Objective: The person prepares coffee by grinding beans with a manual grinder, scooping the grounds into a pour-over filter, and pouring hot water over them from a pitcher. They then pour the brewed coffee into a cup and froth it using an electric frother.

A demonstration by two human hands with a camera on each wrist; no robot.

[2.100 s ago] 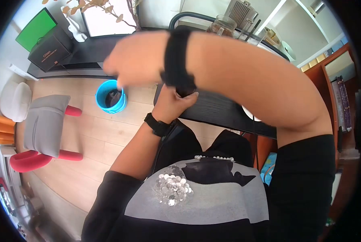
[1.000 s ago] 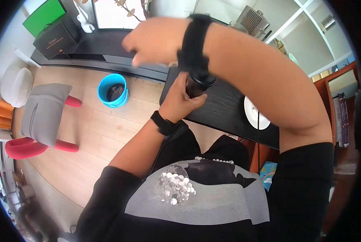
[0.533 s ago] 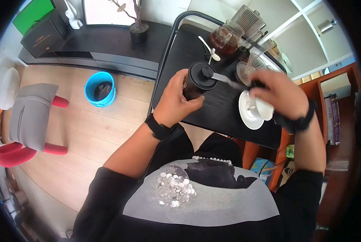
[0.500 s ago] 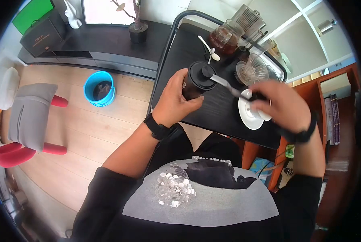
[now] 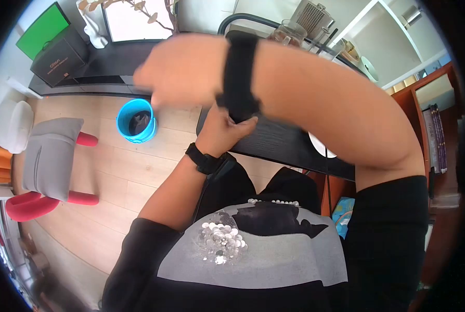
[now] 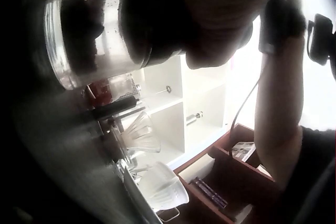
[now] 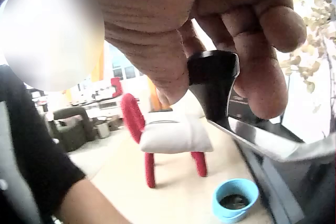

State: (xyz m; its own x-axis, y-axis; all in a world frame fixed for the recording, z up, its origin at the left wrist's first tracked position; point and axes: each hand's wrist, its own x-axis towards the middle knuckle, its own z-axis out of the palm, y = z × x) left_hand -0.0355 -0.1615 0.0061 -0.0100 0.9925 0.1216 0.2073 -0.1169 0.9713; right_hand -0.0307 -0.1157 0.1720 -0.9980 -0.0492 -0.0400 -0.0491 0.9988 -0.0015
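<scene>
In the head view my left hand (image 5: 222, 132) grips a hand coffee grinder (image 5: 239, 117) over the black cart top (image 5: 279, 138). My right forearm hides most of the grinder there. The left wrist view shows its clear glass jar (image 6: 107, 29) close up, with dark contents, tipped sideways in that picture. My right hand (image 5: 185, 73), blurred, is out beyond the grinder to the left. Its fingers curl round the black knob (image 7: 212, 74) of the metal crank handle (image 7: 262, 137) in the right wrist view.
A white saucer (image 5: 322, 145) lies partly under my right forearm. Glassware (image 5: 289, 34) stands at the cart's back, beside a ribbed glass dripper (image 6: 142, 132) and a white cup (image 6: 163, 187). A blue bucket (image 5: 136, 120) and a cushioned red-legged stool (image 5: 50, 158) are on the floor left.
My right hand has swung the crank from the right, near the cup and saucer, round to the far left. The left hand keeps its grip on the grinder. The head view has shifted slightly.
</scene>
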